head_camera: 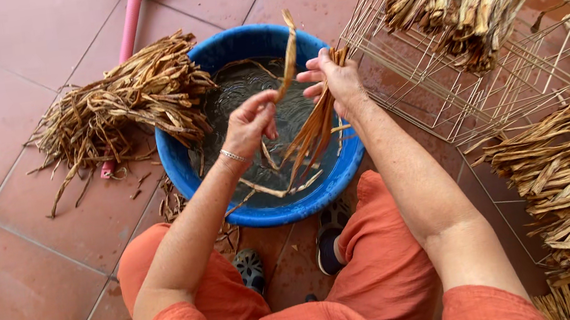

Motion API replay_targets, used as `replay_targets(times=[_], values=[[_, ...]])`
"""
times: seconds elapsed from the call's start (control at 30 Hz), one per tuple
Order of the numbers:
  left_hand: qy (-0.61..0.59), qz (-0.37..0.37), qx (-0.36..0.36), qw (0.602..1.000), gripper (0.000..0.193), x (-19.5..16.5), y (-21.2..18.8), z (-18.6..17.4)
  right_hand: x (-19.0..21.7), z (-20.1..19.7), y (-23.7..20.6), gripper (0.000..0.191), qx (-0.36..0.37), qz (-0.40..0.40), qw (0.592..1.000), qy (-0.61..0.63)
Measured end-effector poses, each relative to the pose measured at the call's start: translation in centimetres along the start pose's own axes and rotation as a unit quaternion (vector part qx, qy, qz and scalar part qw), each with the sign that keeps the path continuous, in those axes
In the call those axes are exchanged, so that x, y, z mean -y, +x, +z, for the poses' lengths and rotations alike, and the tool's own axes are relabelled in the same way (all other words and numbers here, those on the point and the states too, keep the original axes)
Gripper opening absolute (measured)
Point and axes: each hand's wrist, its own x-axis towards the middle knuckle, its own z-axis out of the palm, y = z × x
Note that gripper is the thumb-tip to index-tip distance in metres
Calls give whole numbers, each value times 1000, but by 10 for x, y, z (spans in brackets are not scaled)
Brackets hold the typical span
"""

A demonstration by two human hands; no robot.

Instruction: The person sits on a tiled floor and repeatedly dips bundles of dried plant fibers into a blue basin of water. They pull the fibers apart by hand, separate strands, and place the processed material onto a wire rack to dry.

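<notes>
In the middle of the frame, over the blue tub (184, 173) of water, the left hand (249, 124) pinched one dry leaf strip (288, 57). The right hand (338, 81) closed around a wet bunch of strips (311, 134). It looked like sorting soaked strips; the next move needed a gentle pull.

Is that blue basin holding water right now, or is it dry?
Holding water. The blue basin shows a dark, glossy surface with ripples inside, and loose leaf strips lie wet in it.
</notes>
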Motion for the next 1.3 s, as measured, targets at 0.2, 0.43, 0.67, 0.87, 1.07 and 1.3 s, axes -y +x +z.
replay_targets(times=[0.2, 0.43, 0.67, 0.87, 1.07, 1.3], values=[[43, -108, 16, 993, 26, 22, -11, -4, 2, -2, -1, 22, 58, -97, 990, 87], [77, -41, 3, 996, 37, 15, -1, -4, 0, 11, -12, 17, 75, -99, 989, 82], [68, 9, -74, 995, 29, 19, 26, 13, -2, 43, -42, 19, 115, -33, 993, -19], [129, 90, -56, 986, 24, 15, 25, 21, -13, 49, -38, 19, 108, -96, 989, -42], [84, 4, -58, 995, 22, 6, 29, 31, -26, 46, -24, 20, 41, -157, 985, -58], [60, -35, -5, 998, 26, -1, 24, 49, -4, 33, -10, 15, -40, -224, 974, 10]])
